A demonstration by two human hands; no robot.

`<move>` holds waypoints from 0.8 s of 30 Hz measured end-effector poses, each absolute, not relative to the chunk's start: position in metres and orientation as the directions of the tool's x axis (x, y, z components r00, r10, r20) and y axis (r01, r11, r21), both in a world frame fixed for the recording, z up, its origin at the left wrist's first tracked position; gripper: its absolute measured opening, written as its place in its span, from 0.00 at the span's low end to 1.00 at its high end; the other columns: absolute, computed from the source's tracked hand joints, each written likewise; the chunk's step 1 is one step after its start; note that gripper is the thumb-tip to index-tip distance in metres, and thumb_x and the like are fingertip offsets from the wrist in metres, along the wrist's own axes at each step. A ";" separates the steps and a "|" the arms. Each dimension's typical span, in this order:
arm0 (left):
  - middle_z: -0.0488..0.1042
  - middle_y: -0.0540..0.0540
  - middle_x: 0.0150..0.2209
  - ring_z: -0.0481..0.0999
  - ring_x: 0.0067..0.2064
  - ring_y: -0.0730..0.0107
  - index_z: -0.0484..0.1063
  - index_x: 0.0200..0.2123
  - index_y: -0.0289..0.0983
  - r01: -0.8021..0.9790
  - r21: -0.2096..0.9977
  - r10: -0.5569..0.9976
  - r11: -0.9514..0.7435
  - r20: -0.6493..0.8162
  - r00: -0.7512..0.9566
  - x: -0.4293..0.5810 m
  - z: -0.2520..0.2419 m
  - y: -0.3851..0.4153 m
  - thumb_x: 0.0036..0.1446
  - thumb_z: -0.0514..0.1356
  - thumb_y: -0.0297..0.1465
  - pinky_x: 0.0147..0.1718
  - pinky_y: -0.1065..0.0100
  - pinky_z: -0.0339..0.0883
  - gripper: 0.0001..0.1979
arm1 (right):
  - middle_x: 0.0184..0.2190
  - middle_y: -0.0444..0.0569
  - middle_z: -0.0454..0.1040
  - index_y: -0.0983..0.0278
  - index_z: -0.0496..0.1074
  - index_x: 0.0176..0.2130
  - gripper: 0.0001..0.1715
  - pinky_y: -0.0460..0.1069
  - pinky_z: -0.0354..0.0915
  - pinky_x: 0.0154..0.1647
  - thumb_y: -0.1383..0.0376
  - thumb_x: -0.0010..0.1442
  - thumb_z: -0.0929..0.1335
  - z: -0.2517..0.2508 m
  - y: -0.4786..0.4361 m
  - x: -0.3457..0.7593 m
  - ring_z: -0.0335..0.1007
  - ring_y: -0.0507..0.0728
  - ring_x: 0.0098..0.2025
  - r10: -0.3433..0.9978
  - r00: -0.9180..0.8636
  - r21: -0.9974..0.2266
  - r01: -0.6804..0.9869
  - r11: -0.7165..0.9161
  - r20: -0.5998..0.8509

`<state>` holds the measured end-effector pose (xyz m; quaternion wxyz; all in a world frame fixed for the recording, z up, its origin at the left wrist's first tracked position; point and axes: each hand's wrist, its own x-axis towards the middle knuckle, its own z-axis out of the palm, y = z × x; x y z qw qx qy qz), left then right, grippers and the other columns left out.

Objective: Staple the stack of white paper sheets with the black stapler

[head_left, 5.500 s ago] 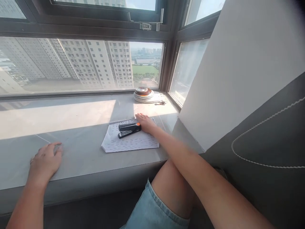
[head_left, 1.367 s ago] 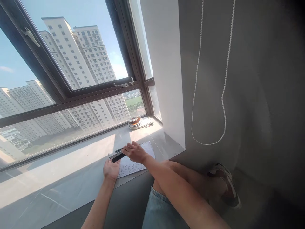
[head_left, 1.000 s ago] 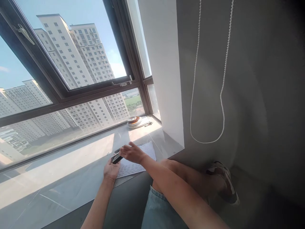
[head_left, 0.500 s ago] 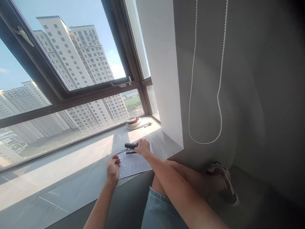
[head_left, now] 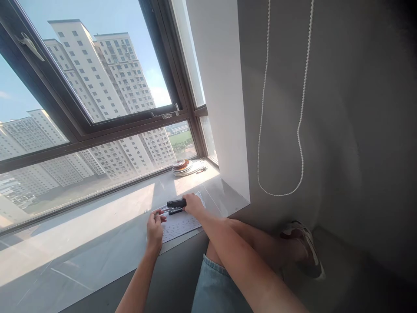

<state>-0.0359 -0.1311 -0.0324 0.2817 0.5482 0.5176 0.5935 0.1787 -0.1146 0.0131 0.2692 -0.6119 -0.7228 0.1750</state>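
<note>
A black stapler [head_left: 176, 203] is in my right hand [head_left: 193, 204], whose fingers wrap round its rear end. Its jaws are apart, over the upper part of a printed sheet of paper [head_left: 179, 227] on the windowsill. My left hand [head_left: 155, 224] is at the paper's left edge, fingers curled near the stapler's front end. A thin metallic part shows between the left fingertips and the stapler; whether the fingers pinch it is too small to tell.
A stack of round plates or discs [head_left: 183, 168] and a small dark cluster [head_left: 202, 170] lie on the windowsill [head_left: 97, 230] by the window corner. A beaded cord [head_left: 302, 156] hangs at right. My bent leg and shoe [head_left: 304, 250] are below.
The stapler and my right hand have shifted slightly left and down. My left fingers have come closer to the stapler's front end.
</note>
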 end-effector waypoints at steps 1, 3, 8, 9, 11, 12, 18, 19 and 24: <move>0.78 0.43 0.41 0.74 0.30 0.68 0.71 0.45 0.38 0.206 0.932 0.914 -0.298 0.341 -0.219 -0.035 -0.032 -0.132 0.61 0.58 0.43 0.28 0.66 0.70 0.17 | 0.44 0.53 0.80 0.59 0.79 0.46 0.17 0.49 0.64 0.40 0.65 0.54 0.76 0.011 -0.114 0.178 0.76 0.62 0.46 0.978 -0.111 -0.589 0.784 0.197 0.178; 0.78 0.43 0.40 0.72 0.26 0.70 0.70 0.47 0.38 0.161 0.949 0.937 -0.270 0.298 -0.183 -0.033 -0.031 -0.134 0.61 0.59 0.47 0.20 0.69 0.66 0.20 | 0.44 0.52 0.80 0.59 0.78 0.48 0.18 0.48 0.64 0.39 0.66 0.56 0.76 0.010 -0.113 0.176 0.76 0.61 0.46 0.978 -0.116 -0.601 0.774 0.200 0.176; 0.80 0.43 0.34 0.68 0.21 0.73 0.73 0.48 0.35 0.157 0.951 0.952 -0.267 0.286 -0.113 -0.030 -0.029 -0.137 0.59 0.60 0.53 0.15 0.71 0.59 0.28 | 0.54 0.51 0.76 0.55 0.73 0.57 0.24 0.53 0.64 0.53 0.58 0.63 0.74 0.018 -0.117 0.171 0.68 0.62 0.58 0.931 -0.132 -0.632 0.701 0.331 0.341; 0.80 0.43 0.34 0.68 0.21 0.74 0.74 0.49 0.34 0.155 0.951 0.953 -0.268 0.285 -0.101 -0.030 -0.028 -0.138 0.59 0.61 0.54 0.15 0.71 0.59 0.30 | 0.56 0.50 0.75 0.54 0.72 0.57 0.20 0.55 0.62 0.56 0.59 0.67 0.71 0.022 -0.118 0.170 0.66 0.61 0.60 0.895 -0.145 -0.621 0.673 0.401 0.421; 0.80 0.43 0.33 0.67 0.21 0.73 0.76 0.50 0.34 0.151 0.950 0.954 -0.272 0.287 -0.088 -0.030 -0.028 -0.139 0.58 0.62 0.56 0.16 0.71 0.58 0.32 | 0.55 0.47 0.76 0.54 0.75 0.54 0.14 0.55 0.60 0.59 0.65 0.72 0.65 0.028 -0.120 0.171 0.65 0.58 0.60 0.810 -0.194 -0.573 0.618 0.539 0.553; 0.79 0.44 0.32 0.67 0.21 0.73 0.77 0.49 0.34 0.157 0.949 0.953 -0.274 0.290 -0.084 -0.030 -0.027 -0.139 0.57 0.62 0.57 0.16 0.71 0.57 0.32 | 0.54 0.47 0.77 0.54 0.76 0.52 0.15 0.54 0.59 0.59 0.68 0.72 0.65 0.030 -0.121 0.171 0.66 0.57 0.59 0.772 -0.231 -0.543 0.593 0.595 0.592; 0.66 0.51 0.18 0.62 0.20 0.72 0.80 0.30 0.38 0.277 0.916 0.954 -0.292 0.298 0.018 -0.032 -0.025 -0.141 0.56 0.64 0.55 0.21 0.68 0.56 0.25 | 0.52 0.44 0.79 0.53 0.79 0.51 0.14 0.52 0.59 0.58 0.66 0.67 0.71 0.027 -0.123 0.171 0.68 0.57 0.56 0.625 -0.515 -0.424 0.462 0.779 0.586; 0.66 0.50 0.18 0.62 0.20 0.71 0.80 0.28 0.38 0.288 0.909 0.952 -0.301 0.302 0.043 -0.032 -0.025 -0.141 0.56 0.64 0.55 0.21 0.68 0.56 0.25 | 0.51 0.44 0.80 0.53 0.80 0.49 0.13 0.52 0.59 0.58 0.67 0.66 0.72 0.025 -0.122 0.170 0.68 0.57 0.55 0.612 -0.540 -0.416 0.451 0.790 0.577; 0.66 0.50 0.18 0.61 0.21 0.70 0.79 0.27 0.39 0.321 0.887 0.943 -0.333 0.323 0.084 -0.032 -0.024 -0.140 0.58 0.63 0.54 0.22 0.67 0.55 0.24 | 0.43 0.42 0.81 0.56 0.82 0.42 0.10 0.50 0.61 0.53 0.70 0.62 0.74 0.022 -0.118 0.166 0.69 0.57 0.50 0.565 -0.582 -0.378 0.421 0.825 0.585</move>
